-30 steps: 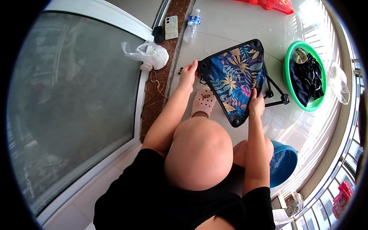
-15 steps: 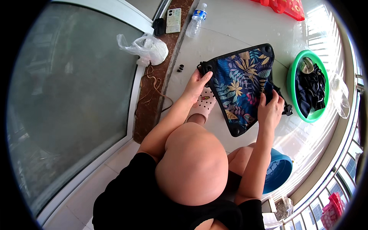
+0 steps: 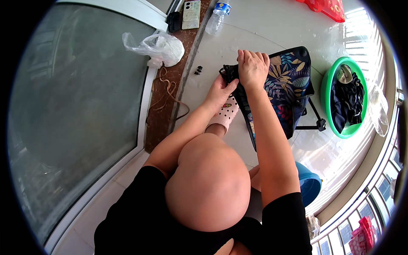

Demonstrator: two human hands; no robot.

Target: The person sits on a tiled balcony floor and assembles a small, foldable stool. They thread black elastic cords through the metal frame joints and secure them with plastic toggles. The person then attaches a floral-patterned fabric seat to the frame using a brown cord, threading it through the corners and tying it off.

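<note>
Folding stool (image 3: 289, 91) with the leaf-print fabric seat lies on its side on the pale tiled floor (image 3: 263, 34), just ahead of the pink perforated clog (image 3: 225, 114), black legs sticking out toward the green basin (image 3: 325, 91). Right hand (image 3: 253, 68) sits on the top left corner of the seat, fingers curled down over the black edge, closed on the fabric. Left hand (image 3: 220, 91) is right below it at the same corner, thumb up against the black frame; looks like a pinch on the edging, but the right hand covers most of it, so how tight I cannot tell. Risks as I judge them: both hands load one corner, so the far side is free and the frame could swing or snap shut on a finger; floor looks wet near the basin, legs could skid. Two small black bits (image 3: 198, 69) lie loose on the floor beside the brown sill strip (image 3: 163, 106), easy to kick away or lose. Hard to read: the joint under the hands is fully hidden, the near edge of the seat is behind the right forearm, and the bits are too small to identify. Also around: white plastic bag (image 3: 163, 46), phone (image 3: 191, 8), water bottle (image 3: 216, 17), dark clothes in the basin, blue tub (image 3: 310, 187) partly cut off by the arm.
</note>
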